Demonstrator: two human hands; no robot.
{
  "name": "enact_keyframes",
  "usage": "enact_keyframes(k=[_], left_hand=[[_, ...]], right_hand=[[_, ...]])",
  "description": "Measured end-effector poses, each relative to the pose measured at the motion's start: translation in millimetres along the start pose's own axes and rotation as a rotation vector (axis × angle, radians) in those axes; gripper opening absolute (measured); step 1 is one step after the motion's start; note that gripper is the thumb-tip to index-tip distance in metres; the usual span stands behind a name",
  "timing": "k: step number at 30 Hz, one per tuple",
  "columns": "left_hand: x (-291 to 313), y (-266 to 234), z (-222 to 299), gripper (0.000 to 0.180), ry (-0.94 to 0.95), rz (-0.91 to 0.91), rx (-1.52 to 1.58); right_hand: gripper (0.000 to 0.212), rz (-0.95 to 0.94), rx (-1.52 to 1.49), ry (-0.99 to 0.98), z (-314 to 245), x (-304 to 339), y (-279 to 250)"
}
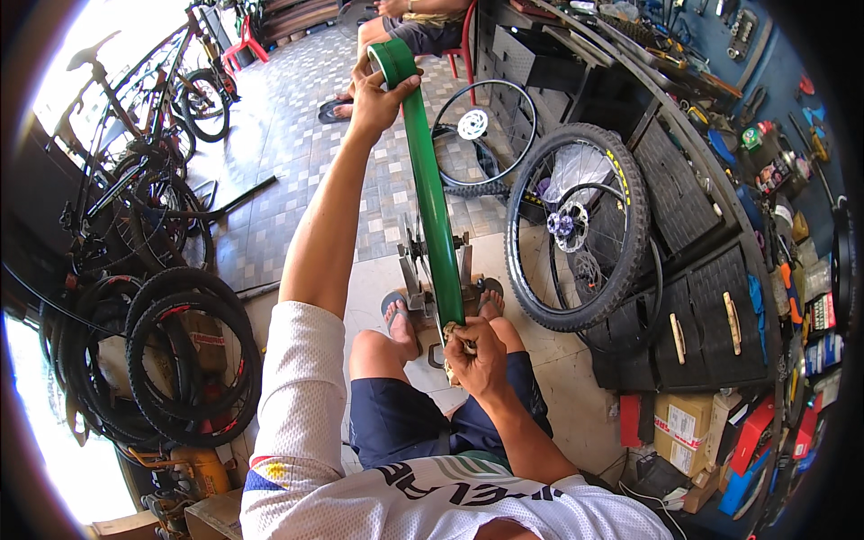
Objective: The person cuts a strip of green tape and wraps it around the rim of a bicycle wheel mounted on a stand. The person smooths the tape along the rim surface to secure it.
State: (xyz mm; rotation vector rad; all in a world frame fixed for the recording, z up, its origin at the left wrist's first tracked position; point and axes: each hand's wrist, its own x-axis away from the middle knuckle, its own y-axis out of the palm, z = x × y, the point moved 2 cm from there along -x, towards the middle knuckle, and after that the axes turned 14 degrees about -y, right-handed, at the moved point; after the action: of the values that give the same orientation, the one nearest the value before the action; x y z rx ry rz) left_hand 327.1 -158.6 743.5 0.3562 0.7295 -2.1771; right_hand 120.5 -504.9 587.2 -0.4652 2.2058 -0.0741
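Observation:
My left arm reaches far forward, and my left hand (376,101) grips a roll of wide green tape (394,59). A long strip of the green tape (434,211) runs taut from the roll back toward my body. At its near end, between my knees, my right hand (479,362) is closed on a crumpled pale cloth (453,349), pressed against the strip. Under the strip a metal wheel stand (415,274) rests on the floor between my feet. Whatever the stand bears is mostly hidden by the tape.
At right, a bicycle wheel (576,229) leans against black drawers (679,315); a bare rim (486,126) lies beyond. Loose tyres (193,355) are stacked at left, below several parked bicycles (135,162). Another person (423,27) sits ahead on a red chair. Boxes (684,432) stand lower right.

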Motion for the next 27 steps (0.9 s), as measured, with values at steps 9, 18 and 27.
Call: enact_keyframes(k=[9,18,27], left_hand=[[6.6,8.0,-15.0,0.035,0.032,-0.047,0.020],[8.2,12.7,-25.4,0.032,0.019,-0.018,-0.039],[5.2,14.7,-35.4,0.036,0.010,-0.078,-0.035]], right_hand=[[0.025,-0.022,-0.008,0.042,-0.5,1.1,-0.5],[0.027,-0.010,-0.009,0.027,-0.3,-0.2,0.2],[0.026,-0.014,-0.003,0.019,-1.8,-3.2,0.0]])
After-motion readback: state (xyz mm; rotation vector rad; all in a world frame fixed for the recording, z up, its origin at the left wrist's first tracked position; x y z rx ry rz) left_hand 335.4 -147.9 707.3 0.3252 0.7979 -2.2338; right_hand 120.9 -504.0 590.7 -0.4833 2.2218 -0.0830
